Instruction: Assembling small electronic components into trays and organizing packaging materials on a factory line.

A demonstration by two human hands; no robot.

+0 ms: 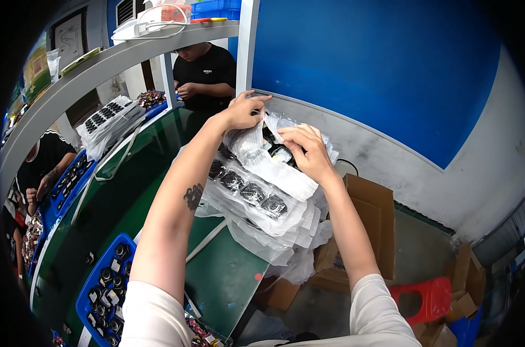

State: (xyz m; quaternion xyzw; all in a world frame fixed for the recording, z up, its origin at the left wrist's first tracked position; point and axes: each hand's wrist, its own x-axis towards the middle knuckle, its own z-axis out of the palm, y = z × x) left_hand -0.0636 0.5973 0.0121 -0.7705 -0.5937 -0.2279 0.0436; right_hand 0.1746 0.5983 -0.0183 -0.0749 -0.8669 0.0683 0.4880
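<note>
Both my arms reach over a stack of clear plastic trays (pixel 252 194) at the table's far right corner, with round black parts sitting in the top tray's pockets. A thin white wrapping sheet (pixel 257 156) lies folded over part of that tray. My left hand (pixel 243 111) pinches the sheet near its far end, the index finger pointing right. Close by on the right, my right hand (pixel 306 147) is closed on the sheet's edge. Between the hands, a gap shows black parts and a whitish piece (pixel 281 154). My fingertips are partly hidden.
A blue tray of black parts (pixel 109 289) stands on the green table (pixel 230 266) at near left. Right of the table are a cardboard box (pixel 369 214) and a red stool (pixel 427 298). A grey shelf frame (pixel 248 52) rises beyond; co-workers sit across the table.
</note>
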